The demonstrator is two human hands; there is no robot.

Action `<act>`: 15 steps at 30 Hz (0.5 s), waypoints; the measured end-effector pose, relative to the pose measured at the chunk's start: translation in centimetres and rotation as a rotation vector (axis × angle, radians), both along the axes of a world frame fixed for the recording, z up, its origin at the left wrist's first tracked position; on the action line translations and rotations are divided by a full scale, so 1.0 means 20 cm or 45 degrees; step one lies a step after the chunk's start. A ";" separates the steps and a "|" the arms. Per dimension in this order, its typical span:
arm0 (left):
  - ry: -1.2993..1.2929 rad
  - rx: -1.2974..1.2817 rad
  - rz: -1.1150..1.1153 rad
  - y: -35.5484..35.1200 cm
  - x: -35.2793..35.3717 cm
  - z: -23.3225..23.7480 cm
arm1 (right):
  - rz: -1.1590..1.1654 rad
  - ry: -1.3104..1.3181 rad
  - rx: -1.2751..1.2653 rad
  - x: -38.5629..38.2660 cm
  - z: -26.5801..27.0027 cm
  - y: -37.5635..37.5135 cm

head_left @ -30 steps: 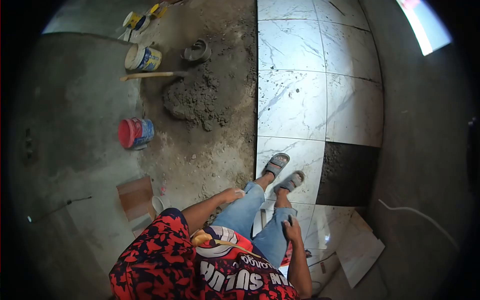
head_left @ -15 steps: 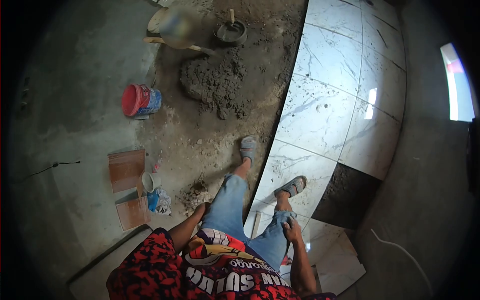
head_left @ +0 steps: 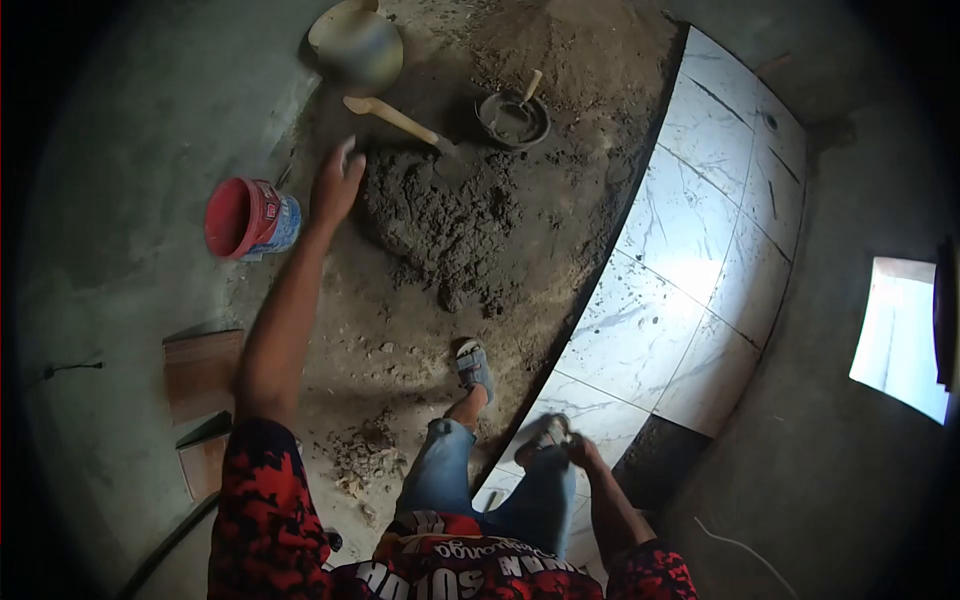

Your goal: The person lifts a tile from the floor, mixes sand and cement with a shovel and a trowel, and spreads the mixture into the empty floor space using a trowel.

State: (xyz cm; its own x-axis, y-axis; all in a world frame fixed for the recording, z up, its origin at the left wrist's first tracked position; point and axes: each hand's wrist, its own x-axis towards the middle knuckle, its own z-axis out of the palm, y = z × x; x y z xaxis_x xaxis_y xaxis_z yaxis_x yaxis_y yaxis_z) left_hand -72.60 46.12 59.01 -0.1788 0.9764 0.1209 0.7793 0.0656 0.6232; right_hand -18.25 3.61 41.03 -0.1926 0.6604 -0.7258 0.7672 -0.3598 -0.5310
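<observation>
My left hand (head_left: pixel 338 182) is stretched forward over the left edge of the wet mortar heap (head_left: pixel 445 220), its fingers apart and nothing in them. Beyond it lies the wooden handle (head_left: pixel 395 117) of a tool whose head sits in the mortar. My right hand (head_left: pixel 578 450) is at my right knee, near the sandal; its fingers are small and blurred. A round black pan (head_left: pixel 513 120) with a wooden-handled tool in it stands behind the heap.
A red and blue bucket (head_left: pixel 265 218) lies tipped at the left. Brown tiles (head_left: pixel 203 375) lean near the left wall. White marbled floor tiles (head_left: pixel 690 215) run along the right, beside a dark gap (head_left: pixel 665 455). A round basin (head_left: pixel 360 50) is at the top.
My left hand has left my left thigh and reached forward toward the wooden handle. The view has shifted, and my right hand remains by my right knee.
</observation>
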 end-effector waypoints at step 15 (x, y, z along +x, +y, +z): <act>0.435 -0.410 0.017 1.03 -0.30 0.05 | 0.189 -0.010 0.711 -0.68 -0.22 3.30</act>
State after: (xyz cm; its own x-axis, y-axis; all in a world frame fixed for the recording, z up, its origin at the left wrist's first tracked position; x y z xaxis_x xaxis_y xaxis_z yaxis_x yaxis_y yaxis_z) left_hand -78.53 66.71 60.05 -0.1944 0.9717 -0.1340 0.9341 0.2251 0.2771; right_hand -31.92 69.67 36.67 -0.3088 0.9101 -0.2764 0.7926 0.0856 -0.6037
